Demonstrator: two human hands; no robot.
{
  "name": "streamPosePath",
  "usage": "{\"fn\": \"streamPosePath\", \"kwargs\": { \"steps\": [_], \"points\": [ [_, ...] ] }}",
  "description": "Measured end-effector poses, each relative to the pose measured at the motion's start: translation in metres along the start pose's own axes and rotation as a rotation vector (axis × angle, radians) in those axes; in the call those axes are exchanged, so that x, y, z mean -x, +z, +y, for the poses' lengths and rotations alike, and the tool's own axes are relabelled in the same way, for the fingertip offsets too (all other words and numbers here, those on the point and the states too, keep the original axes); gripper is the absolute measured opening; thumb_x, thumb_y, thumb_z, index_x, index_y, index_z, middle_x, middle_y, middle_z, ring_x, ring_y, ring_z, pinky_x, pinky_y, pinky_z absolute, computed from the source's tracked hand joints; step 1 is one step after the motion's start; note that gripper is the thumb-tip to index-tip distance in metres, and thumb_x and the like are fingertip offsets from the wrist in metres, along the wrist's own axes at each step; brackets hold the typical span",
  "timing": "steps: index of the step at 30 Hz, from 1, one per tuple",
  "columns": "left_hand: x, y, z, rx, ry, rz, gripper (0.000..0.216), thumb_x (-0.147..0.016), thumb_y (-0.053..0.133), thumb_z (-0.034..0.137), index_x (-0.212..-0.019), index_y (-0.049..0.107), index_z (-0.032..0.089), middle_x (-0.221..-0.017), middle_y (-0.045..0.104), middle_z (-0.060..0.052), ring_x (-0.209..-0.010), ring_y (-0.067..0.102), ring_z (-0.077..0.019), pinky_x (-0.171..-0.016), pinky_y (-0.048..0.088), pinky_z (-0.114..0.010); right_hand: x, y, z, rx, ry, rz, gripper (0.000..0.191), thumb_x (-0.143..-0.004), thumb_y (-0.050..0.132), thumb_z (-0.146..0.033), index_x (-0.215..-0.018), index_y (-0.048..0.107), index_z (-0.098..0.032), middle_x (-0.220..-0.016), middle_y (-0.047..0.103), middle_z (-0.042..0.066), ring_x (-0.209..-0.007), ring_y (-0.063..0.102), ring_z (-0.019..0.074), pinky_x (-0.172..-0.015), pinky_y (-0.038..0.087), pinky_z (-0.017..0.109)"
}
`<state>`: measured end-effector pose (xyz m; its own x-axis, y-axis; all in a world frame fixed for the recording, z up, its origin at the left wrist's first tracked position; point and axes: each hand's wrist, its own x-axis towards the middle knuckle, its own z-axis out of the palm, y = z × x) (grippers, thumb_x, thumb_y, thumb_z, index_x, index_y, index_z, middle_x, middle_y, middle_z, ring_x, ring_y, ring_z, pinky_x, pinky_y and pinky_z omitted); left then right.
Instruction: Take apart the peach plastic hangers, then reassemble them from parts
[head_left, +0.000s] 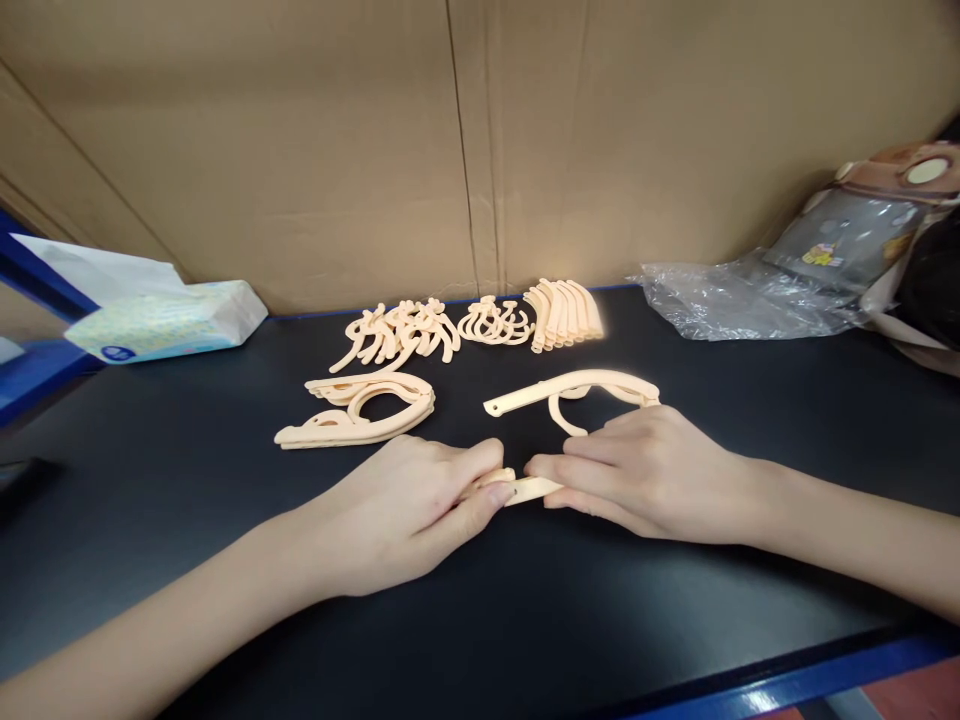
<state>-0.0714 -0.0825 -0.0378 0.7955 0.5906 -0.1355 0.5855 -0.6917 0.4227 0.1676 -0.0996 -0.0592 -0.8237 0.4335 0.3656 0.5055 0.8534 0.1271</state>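
Observation:
Between my hands is a beige plastic folding hanger (pixel 574 385), its long curved arm pointing left above my right hand and a ring-shaped piece below that arm. My right hand (pixel 645 475) is closed around the near arm, covering much of it. My left hand (pixel 435 510) pinches the near arm's end, thumb in front, together with another beige piece mostly hidden by the fingers. Folded hangers of the same kind (pixel 352 430) lie stacked just beyond my left hand.
Along the back of the black table (pixel 465 640) lie a pile of beige branched pieces (pixel 405 330), small curved hooks (pixel 495 320) and a row of curved arms (pixel 566 312). A tissue pack (pixel 172 320) stands back left; clear plastic wrap (pixel 720 300) and a bottle (pixel 855 230) are back right.

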Motion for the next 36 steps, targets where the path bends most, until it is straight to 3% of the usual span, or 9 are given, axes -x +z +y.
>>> {"fn": "streamPosePath", "kwargs": {
  "steps": [6,14,26,36],
  "points": [
    [-0.001,0.003,-0.005,-0.051,0.066,0.076,0.026,-0.099,0.024,0.029,-0.077,0.034,0.021,-0.060,0.043,0.006,-0.050,0.043,-0.0114,-0.052,0.027,-0.025,0.001,0.002,0.006,-0.028,0.055,-0.010,0.034,-0.101,0.034,-0.033,-0.109,0.064,-0.019,-0.069,0.067,-0.001,-0.056,0.059,0.0095,-0.051,0.033,0.024],
    [-0.004,0.010,-0.004,-0.077,0.027,0.109,0.037,-0.092,0.045,0.049,-0.072,0.029,0.023,-0.056,0.039,0.008,-0.045,0.040,-0.0113,-0.045,0.022,-0.023,0.000,0.003,0.004,0.004,0.035,0.018,0.032,-0.100,0.038,-0.034,-0.111,0.064,-0.020,-0.067,0.065,-0.003,-0.055,0.058,0.0093,-0.050,0.033,0.025],
    [-0.003,0.014,-0.001,-0.147,0.068,0.123,0.026,-0.098,0.034,0.036,-0.076,0.033,0.022,-0.053,0.041,0.008,-0.041,0.042,-0.0116,-0.043,0.019,-0.024,-0.002,0.004,-0.002,0.131,-0.001,0.094,0.032,-0.100,0.037,-0.033,-0.091,0.066,-0.020,-0.059,0.055,-0.005,-0.048,0.047,0.0076,-0.048,0.028,0.026],
    [-0.003,0.018,-0.001,-0.512,0.173,0.207,0.030,-0.101,0.021,0.032,-0.077,0.035,0.021,-0.053,0.050,0.004,-0.041,0.050,-0.0144,-0.040,0.022,-0.026,-0.002,0.004,-0.001,0.062,-0.004,0.047,0.035,-0.101,0.035,-0.033,-0.096,0.066,-0.019,-0.060,0.055,-0.004,-0.048,0.046,0.0077,-0.048,0.029,0.026]
  ]
}}
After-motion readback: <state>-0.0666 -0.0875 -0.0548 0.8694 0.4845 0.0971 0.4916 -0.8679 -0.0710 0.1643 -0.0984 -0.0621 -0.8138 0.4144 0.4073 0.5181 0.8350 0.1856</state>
